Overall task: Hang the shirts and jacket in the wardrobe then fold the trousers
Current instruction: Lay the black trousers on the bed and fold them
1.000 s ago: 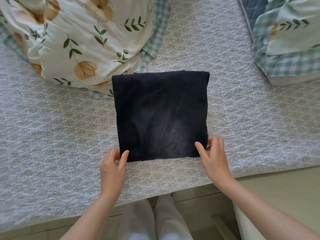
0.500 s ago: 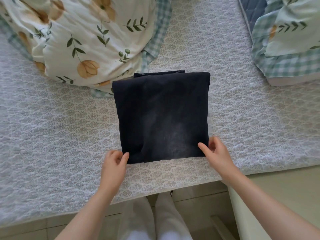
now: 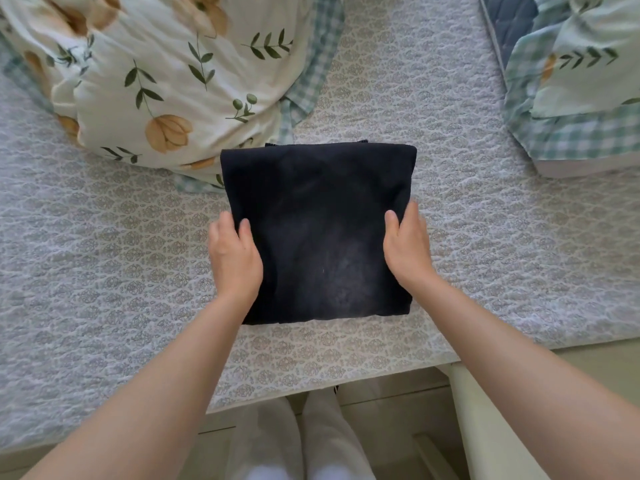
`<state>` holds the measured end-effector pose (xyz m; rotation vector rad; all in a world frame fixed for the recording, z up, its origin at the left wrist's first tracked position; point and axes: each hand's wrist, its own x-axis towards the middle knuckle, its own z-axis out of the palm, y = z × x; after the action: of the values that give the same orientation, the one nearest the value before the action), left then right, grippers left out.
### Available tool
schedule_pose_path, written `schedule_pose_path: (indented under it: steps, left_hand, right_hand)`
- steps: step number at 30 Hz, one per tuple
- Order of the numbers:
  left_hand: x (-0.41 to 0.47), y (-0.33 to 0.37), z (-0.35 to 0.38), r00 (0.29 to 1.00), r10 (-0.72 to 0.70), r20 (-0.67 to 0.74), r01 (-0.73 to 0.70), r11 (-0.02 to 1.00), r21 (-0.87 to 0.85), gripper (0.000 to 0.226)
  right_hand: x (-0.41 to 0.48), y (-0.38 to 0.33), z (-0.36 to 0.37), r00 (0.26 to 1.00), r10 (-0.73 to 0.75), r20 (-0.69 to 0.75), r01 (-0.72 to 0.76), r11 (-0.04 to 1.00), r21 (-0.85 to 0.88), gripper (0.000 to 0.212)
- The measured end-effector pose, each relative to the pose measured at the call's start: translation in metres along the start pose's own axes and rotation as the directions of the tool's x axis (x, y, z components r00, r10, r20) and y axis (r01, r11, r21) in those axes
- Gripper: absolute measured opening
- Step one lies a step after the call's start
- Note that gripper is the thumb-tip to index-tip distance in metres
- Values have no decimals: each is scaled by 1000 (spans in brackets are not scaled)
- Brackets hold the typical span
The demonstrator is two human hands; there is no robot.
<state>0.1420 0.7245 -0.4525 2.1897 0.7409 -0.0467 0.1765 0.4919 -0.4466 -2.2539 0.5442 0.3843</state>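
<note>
Floral duvet upper left. Left hand gripped left edge of trousers, thumb on top. Trousers lay at frame centre on bed cover — compact dark packet, near-square, long axis slightly top-to-bottom, waist end probably toward frame top. Right hand gripped right edge likewise. Folding seemingly almost done; shirts, jacket, wardrobe unseen — hanging unjudgeable.

Both of the person's arms are bare along all that shows of them, from the left hand and right hand back to the lower edge. Between the forearms, two legs appear in loose white fabric trousers, plain and softly creased.
</note>
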Motion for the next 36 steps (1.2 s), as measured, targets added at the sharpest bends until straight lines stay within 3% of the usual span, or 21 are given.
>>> schedule_pose_path:
  steps: [3,6,12,16,20,22,26,30,36]
  left_hand:
    - [15,8,2,998,59,-21,-60,998,-29,19]
    - [23,12,7,1000,15,-11,-16,997,-74,13]
    - [23,7,11,973,-231,-9,229,968,-105,27]
    - [9,-1,8,944,-312,106,324,937,-131,44]
    - [1,-6,1,926,-323,194,370,880,-299,19]
    - [-2,-6,-3,906,-355,232,419,837,-354,19]
    - [-8,-3,-10,785,-506,357,614,714,-336,67]
    - [-17,-4,-20,640,-531,555,745,606,-280,75]
    - [-48,-8,-29,730,-507,458,674,643,-363,65]
  right_hand:
    - [9,-1,-5,988,-122,-89,133,983,123,31]
    - [18,-2,-5,985,-141,-99,155,976,153,28]
    - [31,0,-7,993,68,-97,-51,985,164,37]
    - [11,12,-5,985,171,20,-172,978,114,57]
    - [-5,24,-1,966,223,129,-248,940,235,69]
    - [-8,24,-3,956,250,151,-285,915,286,72]
    - [-17,23,-13,962,229,151,-268,901,340,59]
    - [-25,27,-22,943,257,212,-322,867,380,63]
    - [-48,30,-31,935,259,242,-333,876,349,63]
